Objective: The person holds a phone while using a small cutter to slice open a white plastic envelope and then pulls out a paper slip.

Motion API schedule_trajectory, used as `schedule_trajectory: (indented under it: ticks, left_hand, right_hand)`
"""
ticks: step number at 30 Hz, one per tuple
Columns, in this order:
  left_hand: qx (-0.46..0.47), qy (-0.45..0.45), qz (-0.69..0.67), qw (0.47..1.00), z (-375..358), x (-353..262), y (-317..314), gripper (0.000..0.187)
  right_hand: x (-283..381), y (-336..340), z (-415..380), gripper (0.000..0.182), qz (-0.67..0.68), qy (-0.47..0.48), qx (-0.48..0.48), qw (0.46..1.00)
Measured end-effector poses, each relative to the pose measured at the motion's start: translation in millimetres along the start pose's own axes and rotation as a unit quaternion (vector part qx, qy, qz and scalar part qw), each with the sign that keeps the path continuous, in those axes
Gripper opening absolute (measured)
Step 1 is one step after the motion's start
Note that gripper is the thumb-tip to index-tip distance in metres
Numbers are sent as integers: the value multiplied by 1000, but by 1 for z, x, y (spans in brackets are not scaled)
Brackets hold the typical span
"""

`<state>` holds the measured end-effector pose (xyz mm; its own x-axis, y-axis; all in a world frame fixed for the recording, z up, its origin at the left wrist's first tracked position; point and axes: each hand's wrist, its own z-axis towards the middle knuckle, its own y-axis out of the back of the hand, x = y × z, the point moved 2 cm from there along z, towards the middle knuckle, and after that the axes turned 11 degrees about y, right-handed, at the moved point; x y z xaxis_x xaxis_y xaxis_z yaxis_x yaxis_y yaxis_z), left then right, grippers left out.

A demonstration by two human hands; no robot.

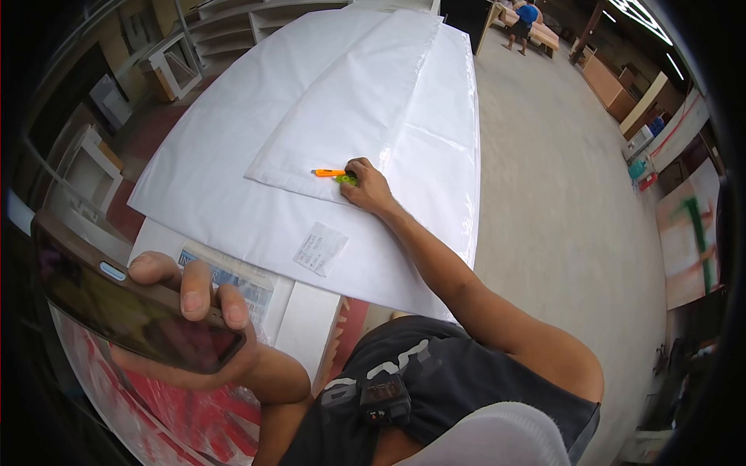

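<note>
A smartphone (132, 299) in a dark case is held up at the lower left by my left hand (194, 326), fingers curled over its edge. Farther forward, my right hand (367, 185) is closed over an orange pen-like tool (327, 172) and a small bright green object (346, 179), whose kind I cannot tell. That hand rests on the large white plastic-wrapped sheets (342, 101), close to the corner of the top folded one. A paper note (320, 248) with handwriting lies on the white wrapping nearer to my body.
Below the sheets, newspaper (233, 283) and a white board (307, 318) show, with red material (179, 412) under clear plastic. White shelving (225, 35) stands at the back left. Concrete floor (544, 194) runs along the right. A person in blue (526, 19) stands far back.
</note>
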<state>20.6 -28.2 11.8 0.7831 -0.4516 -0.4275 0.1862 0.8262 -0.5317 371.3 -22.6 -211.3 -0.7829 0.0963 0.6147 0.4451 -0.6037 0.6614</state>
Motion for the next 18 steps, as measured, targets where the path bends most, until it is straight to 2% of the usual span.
schedule_trajectory:
  ticks: [9, 15, 17, 18]
  left_hand:
    - [2, 19, 6, 1000, 3, 1, 2, 60]
    - [2, -6, 7, 1000, 5, 0, 1, 60]
    - [-51, -58, -8, 997, 0, -1, 1, 57]
    - [-55, -52, -15, 997, -3, -3, 1, 57]
  right_hand:
    - [-2, -1, -1, 43, -1, 18, -12, 1000]
    - [-3, -3, -1, 43, -1, 14, -28, 1000]
    - [-5, -3, -3, 42, -4, 10, -35, 999]
    - [-3, -2, -3, 42, -2, 7, -33, 999]
